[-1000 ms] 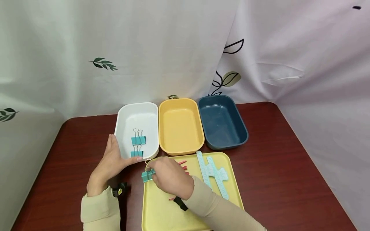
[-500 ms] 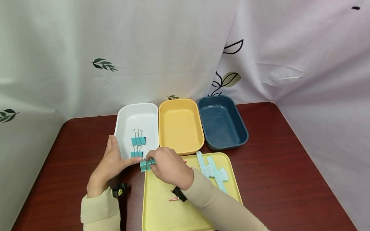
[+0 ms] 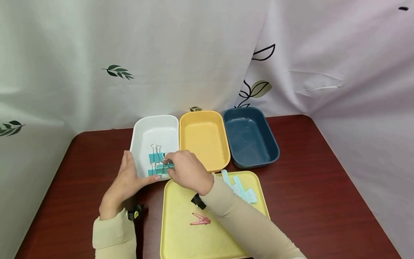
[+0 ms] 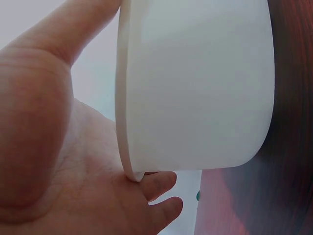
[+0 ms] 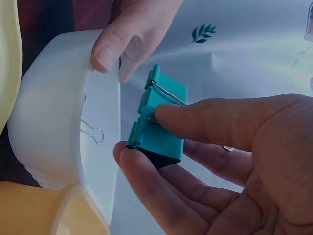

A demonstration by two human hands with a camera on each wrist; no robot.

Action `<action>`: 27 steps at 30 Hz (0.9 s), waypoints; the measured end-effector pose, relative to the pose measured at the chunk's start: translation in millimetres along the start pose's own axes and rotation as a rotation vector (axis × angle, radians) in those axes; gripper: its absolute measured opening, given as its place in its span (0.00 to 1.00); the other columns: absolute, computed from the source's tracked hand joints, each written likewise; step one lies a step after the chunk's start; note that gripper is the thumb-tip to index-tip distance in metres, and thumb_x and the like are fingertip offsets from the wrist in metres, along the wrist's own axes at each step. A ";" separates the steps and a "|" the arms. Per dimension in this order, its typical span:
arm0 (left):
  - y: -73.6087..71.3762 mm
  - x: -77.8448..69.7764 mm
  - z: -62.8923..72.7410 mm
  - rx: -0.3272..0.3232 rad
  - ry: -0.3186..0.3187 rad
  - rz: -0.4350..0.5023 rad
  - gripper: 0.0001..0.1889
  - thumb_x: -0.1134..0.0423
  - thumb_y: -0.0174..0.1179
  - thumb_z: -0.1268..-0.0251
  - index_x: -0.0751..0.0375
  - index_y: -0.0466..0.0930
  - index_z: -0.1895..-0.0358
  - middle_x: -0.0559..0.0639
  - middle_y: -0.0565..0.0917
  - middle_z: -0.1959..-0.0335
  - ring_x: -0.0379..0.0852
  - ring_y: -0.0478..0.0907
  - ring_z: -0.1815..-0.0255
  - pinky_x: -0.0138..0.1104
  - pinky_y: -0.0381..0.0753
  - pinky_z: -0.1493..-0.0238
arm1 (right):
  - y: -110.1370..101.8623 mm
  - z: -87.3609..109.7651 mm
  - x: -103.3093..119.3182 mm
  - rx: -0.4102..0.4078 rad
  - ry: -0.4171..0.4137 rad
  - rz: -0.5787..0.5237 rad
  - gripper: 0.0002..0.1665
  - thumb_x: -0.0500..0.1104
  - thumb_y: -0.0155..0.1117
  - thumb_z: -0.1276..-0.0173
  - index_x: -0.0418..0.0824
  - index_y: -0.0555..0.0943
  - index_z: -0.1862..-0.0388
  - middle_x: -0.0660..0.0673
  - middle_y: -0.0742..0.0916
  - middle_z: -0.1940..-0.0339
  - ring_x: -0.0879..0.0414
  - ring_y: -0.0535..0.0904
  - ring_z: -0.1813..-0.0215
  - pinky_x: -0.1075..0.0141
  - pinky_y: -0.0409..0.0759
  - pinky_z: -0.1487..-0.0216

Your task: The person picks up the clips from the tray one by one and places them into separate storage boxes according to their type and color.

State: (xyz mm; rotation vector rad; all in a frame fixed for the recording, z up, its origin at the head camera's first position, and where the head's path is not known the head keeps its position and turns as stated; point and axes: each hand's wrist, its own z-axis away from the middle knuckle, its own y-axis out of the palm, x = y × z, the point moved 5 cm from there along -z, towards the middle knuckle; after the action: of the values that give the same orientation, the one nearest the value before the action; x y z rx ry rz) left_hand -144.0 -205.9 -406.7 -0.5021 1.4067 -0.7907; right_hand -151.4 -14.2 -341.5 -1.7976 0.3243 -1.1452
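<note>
My right hand (image 3: 189, 171) pinches a teal binder clip (image 5: 161, 137) between thumb and fingers. It holds the clip over the front right part of the white bin (image 3: 152, 129). Inside that bin lie two other teal binder clips (image 3: 154, 157), one behind the other, with wire handles raised. At the bin's front left corner is my left hand (image 3: 126, 183). Its straight fingers lie along the outer left side and its thumb reaches along the front rim. In the left wrist view, the bin's wall (image 4: 195, 88) hides part of that hand.
A yellow bin (image 3: 203, 140) and a dark blue bin (image 3: 249, 140) stand right of the white one. In front, a pale yellow tray (image 3: 181, 237) carries a pink clothespin (image 3: 201, 219) and mint ruler clips (image 3: 249, 196). My right arm covers part of the tray.
My right hand has carried the binder clip from the tray's back left corner, over the front rim, to above the white bin. My left hand keeps its place at the bin.
</note>
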 end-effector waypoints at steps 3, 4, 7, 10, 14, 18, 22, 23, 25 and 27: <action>-1.0 -1.6 -1.0 -0.016 0.021 -0.002 0.73 0.42 0.75 0.48 0.75 0.21 0.25 0.72 0.27 0.23 0.71 0.39 0.24 0.64 0.59 0.33 | 0.0 -5.8 -1.3 -0.003 0.010 -0.016 0.10 0.33 0.67 0.35 0.39 0.88 0.55 0.48 0.89 0.58 0.62 0.81 0.63 0.74 0.76 0.64; -1.3 -2.1 -1.2 -0.022 0.029 -0.004 0.73 0.42 0.76 0.48 0.75 0.22 0.25 0.72 0.29 0.23 0.71 0.41 0.25 0.64 0.60 0.34 | 0.3 -7.7 -1.8 -0.004 0.014 -0.015 0.10 0.33 0.67 0.35 0.39 0.88 0.55 0.48 0.89 0.58 0.62 0.81 0.62 0.74 0.76 0.64; -2.0 -2.9 -1.4 -0.040 0.050 -0.009 0.72 0.43 0.76 0.48 0.77 0.25 0.25 0.73 0.34 0.23 0.70 0.46 0.28 0.62 0.63 0.36 | 1.3 -13.4 -3.3 -0.010 0.025 -0.017 0.10 0.34 0.67 0.35 0.39 0.88 0.55 0.48 0.89 0.58 0.62 0.81 0.60 0.74 0.77 0.62; -2.5 -2.8 -1.3 -0.050 0.060 -0.010 0.71 0.44 0.77 0.49 0.78 0.27 0.25 0.73 0.37 0.24 0.69 0.49 0.29 0.61 0.64 0.37 | 0.7 -18.2 -4.9 -0.023 0.040 -0.019 0.10 0.34 0.68 0.35 0.40 0.88 0.55 0.48 0.89 0.57 0.62 0.82 0.60 0.75 0.76 0.62; -2.5 -2.5 -1.3 -0.046 0.058 -0.005 0.71 0.44 0.77 0.48 0.78 0.26 0.25 0.73 0.35 0.24 0.69 0.47 0.28 0.61 0.63 0.36 | -0.9 -23.1 -8.5 -0.041 0.069 -0.040 0.10 0.36 0.69 0.34 0.40 0.88 0.54 0.47 0.89 0.56 0.62 0.81 0.62 0.75 0.75 0.65; -1.6 -2.0 -1.2 -0.027 0.037 -0.006 0.73 0.43 0.76 0.48 0.76 0.22 0.25 0.73 0.30 0.23 0.71 0.39 0.24 0.63 0.59 0.33 | -0.6 -28.9 -13.3 -0.053 0.083 -0.048 0.10 0.36 0.68 0.34 0.40 0.88 0.54 0.47 0.89 0.57 0.61 0.82 0.62 0.76 0.75 0.66; -0.5 -1.4 -0.4 -0.010 0.009 -0.016 0.74 0.42 0.75 0.48 0.75 0.19 0.25 0.73 0.27 0.23 0.72 0.35 0.23 0.64 0.57 0.33 | 1.5 -35.1 -17.8 -0.058 0.093 -0.037 0.10 0.36 0.69 0.34 0.40 0.88 0.54 0.47 0.89 0.58 0.59 0.83 0.58 0.76 0.77 0.64; -0.3 -1.5 -0.2 -0.008 0.005 -0.016 0.74 0.42 0.75 0.48 0.75 0.19 0.25 0.73 0.27 0.23 0.72 0.35 0.23 0.64 0.57 0.33 | 1.9 -36.5 -18.8 -0.058 0.098 -0.040 0.10 0.36 0.69 0.34 0.40 0.88 0.54 0.47 0.89 0.58 0.59 0.84 0.58 0.75 0.77 0.64; -0.3 -1.5 -0.1 -0.006 -0.001 -0.017 0.74 0.42 0.75 0.48 0.75 0.19 0.25 0.73 0.27 0.23 0.72 0.36 0.23 0.64 0.57 0.32 | 2.8 -39.4 -20.3 -0.057 0.107 -0.044 0.10 0.36 0.69 0.34 0.40 0.88 0.54 0.47 0.89 0.58 0.59 0.84 0.58 0.75 0.77 0.65; -0.5 -1.9 0.0 -0.011 0.002 -0.015 0.74 0.42 0.76 0.48 0.75 0.20 0.25 0.74 0.28 0.23 0.72 0.37 0.24 0.64 0.58 0.33 | 3.2 -42.2 -21.5 -0.054 0.119 -0.055 0.10 0.37 0.69 0.34 0.40 0.88 0.54 0.46 0.89 0.59 0.58 0.84 0.60 0.75 0.77 0.67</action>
State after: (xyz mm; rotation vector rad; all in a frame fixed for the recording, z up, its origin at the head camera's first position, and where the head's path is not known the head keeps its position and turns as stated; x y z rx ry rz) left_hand -144.0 -204.8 -405.1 -0.5214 1.4114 -0.7964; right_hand -196.1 -26.2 -351.4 -1.7986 0.3813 -1.2968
